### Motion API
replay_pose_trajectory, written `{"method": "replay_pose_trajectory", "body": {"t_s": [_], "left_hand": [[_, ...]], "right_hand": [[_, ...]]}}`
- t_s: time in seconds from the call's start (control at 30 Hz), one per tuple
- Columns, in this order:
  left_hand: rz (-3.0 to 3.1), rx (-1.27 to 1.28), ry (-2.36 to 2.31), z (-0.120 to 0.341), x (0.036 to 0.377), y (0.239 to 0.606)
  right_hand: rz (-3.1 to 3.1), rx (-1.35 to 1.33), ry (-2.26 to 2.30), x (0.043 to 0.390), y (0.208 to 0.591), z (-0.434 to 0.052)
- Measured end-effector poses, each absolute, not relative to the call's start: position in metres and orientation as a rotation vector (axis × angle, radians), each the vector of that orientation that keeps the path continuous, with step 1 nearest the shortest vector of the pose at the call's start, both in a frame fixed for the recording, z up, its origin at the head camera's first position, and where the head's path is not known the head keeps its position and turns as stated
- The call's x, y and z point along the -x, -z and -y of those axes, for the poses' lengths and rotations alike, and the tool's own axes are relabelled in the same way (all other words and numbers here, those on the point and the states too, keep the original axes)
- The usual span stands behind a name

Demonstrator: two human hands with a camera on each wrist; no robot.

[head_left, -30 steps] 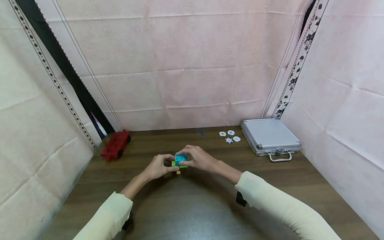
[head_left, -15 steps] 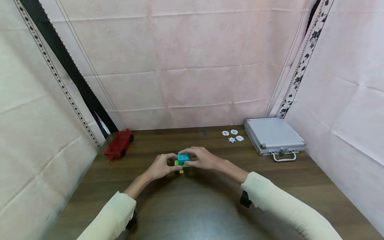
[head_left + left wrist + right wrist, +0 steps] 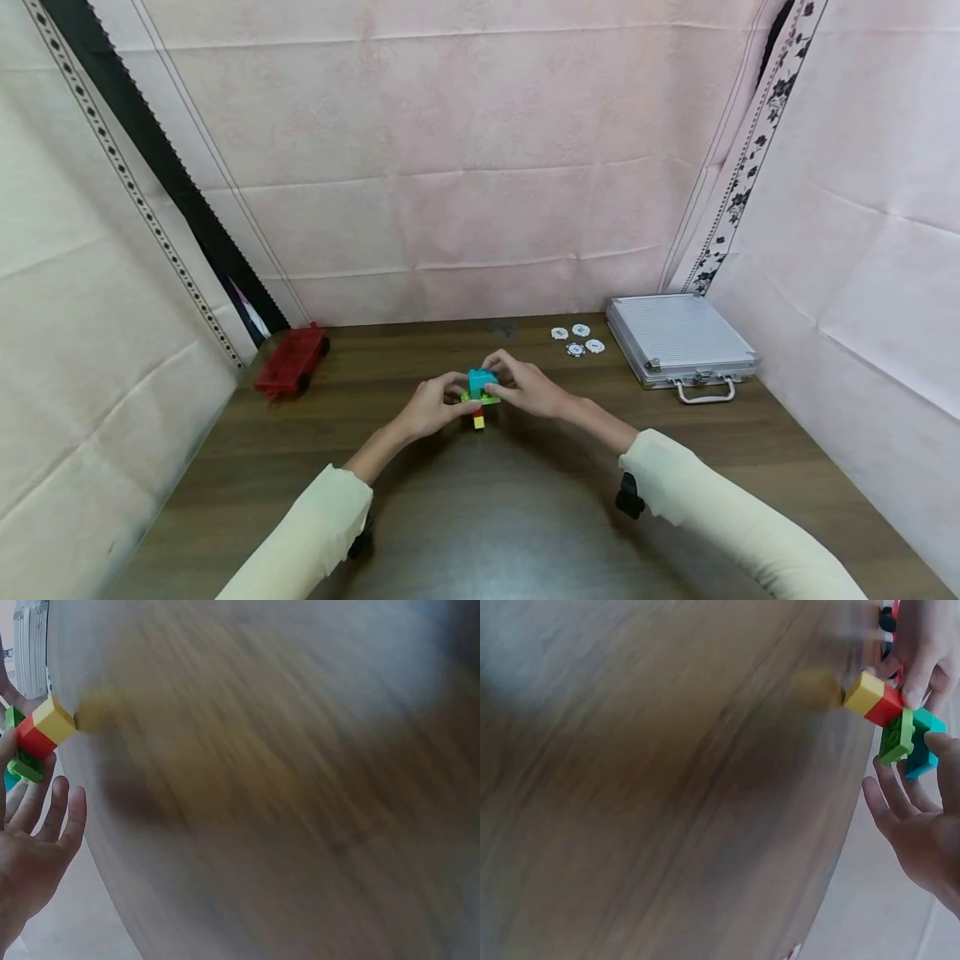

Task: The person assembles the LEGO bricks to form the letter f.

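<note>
A stack of toy building bricks is between both hands at the middle of the table. Its yellow brick forms the lower end, close over the wood. Above it come a red brick, a green brick and, on top, a blue brick. My left hand pinches the stack from the left, its thumb at the red and green bricks. From the right, my right hand grips the blue brick between thumb and fingers. The fingers partly cover the green and blue bricks.
A red toy wagon with black wheels stands at the table's back left. Several white poker chips lie behind the hands to the right. Beside them is a silver case, handle toward me. White cloth hangs along the back and sides.
Both hands have moved the brick stack to the right and slightly away from me. The red brick now shows between the green and yellow ones in the head view. Both hands keep their hold.
</note>
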State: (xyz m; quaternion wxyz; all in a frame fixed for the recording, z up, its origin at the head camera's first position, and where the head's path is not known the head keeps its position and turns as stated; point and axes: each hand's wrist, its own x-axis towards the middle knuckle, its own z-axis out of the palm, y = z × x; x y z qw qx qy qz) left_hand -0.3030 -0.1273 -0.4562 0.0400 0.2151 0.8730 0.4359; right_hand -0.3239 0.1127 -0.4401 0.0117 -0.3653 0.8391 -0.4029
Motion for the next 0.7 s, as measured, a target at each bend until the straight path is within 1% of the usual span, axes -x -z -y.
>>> {"method": "replay_pose_trajectory", "body": {"t_s": [0.23,0.4,0.7], "left_hand": [[-2.679,-0.661,-1.281,0.11,0.309,0.456],[-2.724,-0.6,-1.266,0.103,0.315,0.455],[-2.743,-0.536,-1.274,0.105,0.32,0.46]], "right_hand": [[-2.643,0.972,1.29,0.333,0.447,-0.126],[-2.622,0.835,1.3,0.337,0.45,-0.127],[-2.647,0.746,1.258,0.339,0.461,-0.122]]}}
